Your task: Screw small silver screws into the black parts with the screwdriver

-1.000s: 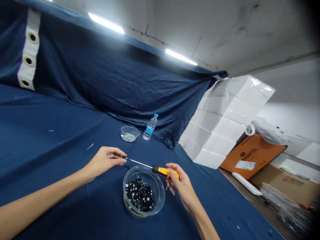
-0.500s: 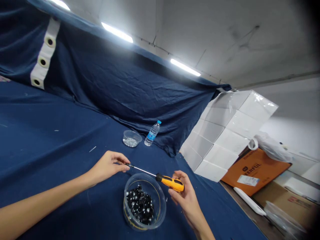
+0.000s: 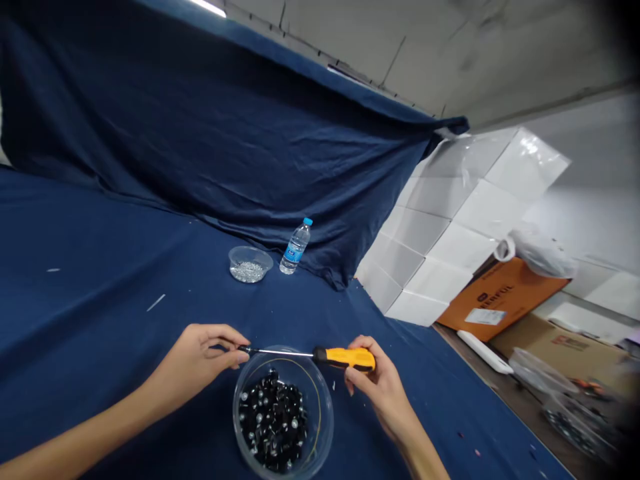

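My right hand is shut around the yellow and black handle of a screwdriver, which lies almost level above the rim of a clear plastic bowl. The steel shaft runs left to my left hand. Its fingertips pinch a small black piece at the shaft's tip. Below the shaft, the bowl holds a heap of black parts with shiny metal spots. Neither hand touches them.
A small clear tub of silver screws and a water bottle stand beyond the hands on blue cloth. Stacked white boxes rise at the right, with an orange carton beyond the cloth's edge.
The view has swung, so the bowl sits lower and further left. The screwdriver has levelled out from a downward slant to the right. Both hands keep their hold.
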Tool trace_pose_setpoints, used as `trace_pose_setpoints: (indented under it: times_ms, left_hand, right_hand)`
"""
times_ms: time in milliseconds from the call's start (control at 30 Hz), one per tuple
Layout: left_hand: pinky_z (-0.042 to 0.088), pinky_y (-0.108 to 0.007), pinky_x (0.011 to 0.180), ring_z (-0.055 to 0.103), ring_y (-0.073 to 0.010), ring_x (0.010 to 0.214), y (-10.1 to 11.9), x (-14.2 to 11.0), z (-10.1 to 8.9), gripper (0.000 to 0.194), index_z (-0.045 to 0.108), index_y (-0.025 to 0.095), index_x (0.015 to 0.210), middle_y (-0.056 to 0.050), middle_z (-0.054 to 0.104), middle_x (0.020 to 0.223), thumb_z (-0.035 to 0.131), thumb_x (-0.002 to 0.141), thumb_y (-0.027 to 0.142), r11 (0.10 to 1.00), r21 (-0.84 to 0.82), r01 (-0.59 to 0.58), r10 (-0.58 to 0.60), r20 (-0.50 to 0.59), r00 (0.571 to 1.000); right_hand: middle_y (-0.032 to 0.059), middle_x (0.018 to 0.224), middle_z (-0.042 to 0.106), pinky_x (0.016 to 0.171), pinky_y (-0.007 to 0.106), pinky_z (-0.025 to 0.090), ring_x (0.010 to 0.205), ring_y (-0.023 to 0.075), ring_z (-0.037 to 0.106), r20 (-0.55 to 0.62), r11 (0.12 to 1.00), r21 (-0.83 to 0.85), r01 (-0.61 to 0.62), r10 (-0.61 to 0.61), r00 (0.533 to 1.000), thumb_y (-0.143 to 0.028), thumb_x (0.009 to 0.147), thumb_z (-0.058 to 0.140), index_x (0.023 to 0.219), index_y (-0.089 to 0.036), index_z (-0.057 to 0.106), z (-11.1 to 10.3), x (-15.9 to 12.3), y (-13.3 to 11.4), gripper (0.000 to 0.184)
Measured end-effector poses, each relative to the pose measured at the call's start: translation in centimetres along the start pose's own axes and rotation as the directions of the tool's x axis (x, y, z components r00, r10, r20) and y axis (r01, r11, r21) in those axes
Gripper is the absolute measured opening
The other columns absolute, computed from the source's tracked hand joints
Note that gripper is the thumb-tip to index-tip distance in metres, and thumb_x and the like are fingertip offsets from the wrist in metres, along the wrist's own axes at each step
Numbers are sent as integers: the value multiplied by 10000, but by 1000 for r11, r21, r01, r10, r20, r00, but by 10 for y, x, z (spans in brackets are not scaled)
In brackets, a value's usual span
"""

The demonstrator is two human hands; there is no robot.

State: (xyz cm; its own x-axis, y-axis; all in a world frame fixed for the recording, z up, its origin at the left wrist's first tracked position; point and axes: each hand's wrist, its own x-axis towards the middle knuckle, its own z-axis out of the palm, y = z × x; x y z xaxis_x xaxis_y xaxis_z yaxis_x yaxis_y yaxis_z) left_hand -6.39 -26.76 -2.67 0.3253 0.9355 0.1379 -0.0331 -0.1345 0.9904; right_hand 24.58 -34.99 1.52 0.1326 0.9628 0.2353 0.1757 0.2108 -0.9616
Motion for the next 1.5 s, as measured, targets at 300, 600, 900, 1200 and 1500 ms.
trace_pose_setpoints:
  times_ms: [300,600,900,1200,1500]
  left_hand:
    - [645,-304,754,745,-206,809,-4,0,-2,179,807,235,848,-46,771,938,841,736,371,999,31,-35,35,-16,999]
    - [633,-229,652,721,-146,687,-2,-1,-1,103,810,239,773,-29,731,923,858,731,320,996,32,-80,81,-27,996]
    - [656,-250,748,746,-170,759,2,-1,-9,116,792,208,738,-35,737,936,851,706,303,985,147,-95,107,-75,991]
    - [628,-234,670,729,-151,688,-2,2,-13,169,790,191,750,-52,748,923,874,689,324,996,81,-48,53,-56,997]
    - [633,-267,681,725,-155,655,-3,8,-18,223,786,172,769,-67,771,914,901,622,294,999,-6,-44,43,-147,988]
  right_hand:
    - [-14,897,577,579,258,492,606,105,536,168,988,-120,-98,117,979,-492,838,783,1185,-272,550,-15,0,8,472]
    - [-25,681,556,507,250,398,516,110,475,-4,974,-173,-149,150,989,-629,872,679,1145,-236,635,-14,3,5,481]
    - [-31,813,545,622,272,480,659,132,528,223,983,-97,-158,176,959,-480,939,676,1278,-298,426,-12,-2,6,459]
    - [-36,628,518,513,242,375,534,102,466,94,954,-290,-73,104,990,-726,855,628,896,-189,560,-6,3,5,543]
    - [-74,701,460,527,221,358,569,95,418,293,991,-102,-87,114,949,-578,908,679,1227,-242,455,0,-4,6,514]
